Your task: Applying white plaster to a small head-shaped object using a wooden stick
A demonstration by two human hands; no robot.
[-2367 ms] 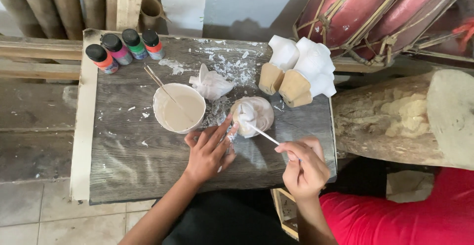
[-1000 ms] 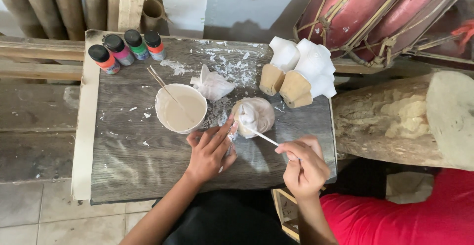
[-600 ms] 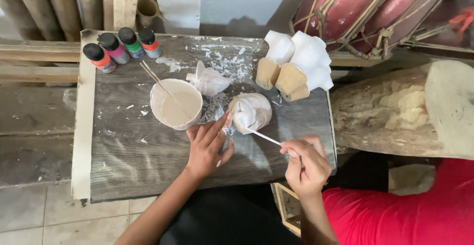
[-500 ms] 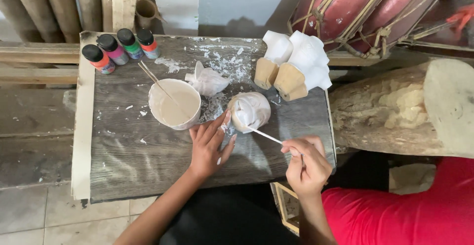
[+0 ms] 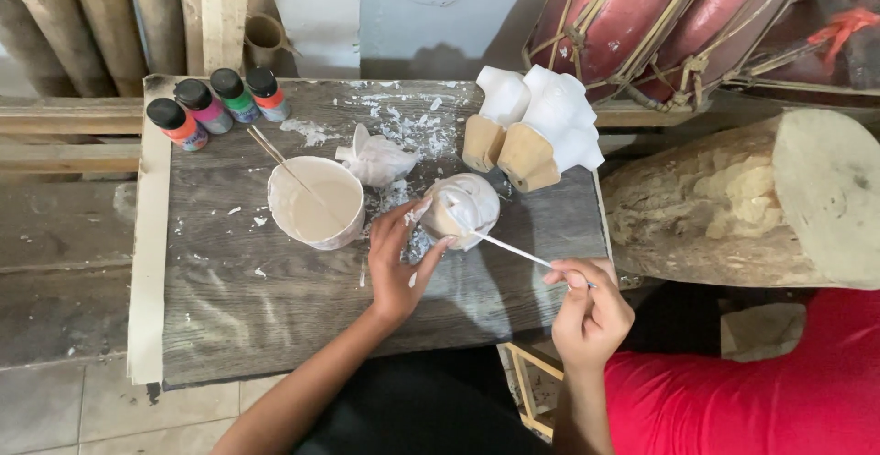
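Observation:
My left hand (image 5: 396, 263) grips a small rounded wooden carving (image 5: 463, 208), partly coated white, resting on the dark wooden board (image 5: 238, 299). My right hand (image 5: 591, 308) pinches a thin white brush (image 5: 509, 249) whose tip touches the carving's face. A cup of white paint (image 5: 316, 203) with a stick in it stands just left of my left hand. A small white-painted figure (image 5: 376, 157) lies behind the cup.
Several small paint bottles (image 5: 215, 107) with coloured bodies line the board's far left corner. Two larger white-painted carvings (image 5: 541, 130) lie at the far right. A log (image 5: 752, 198) sits right of the board, red drums (image 5: 660, 15) behind it. White flakes litter the board.
The view has shifted slightly. My left hand has stayed on the carving and my right hand keeps the brush at it, with only small movements.

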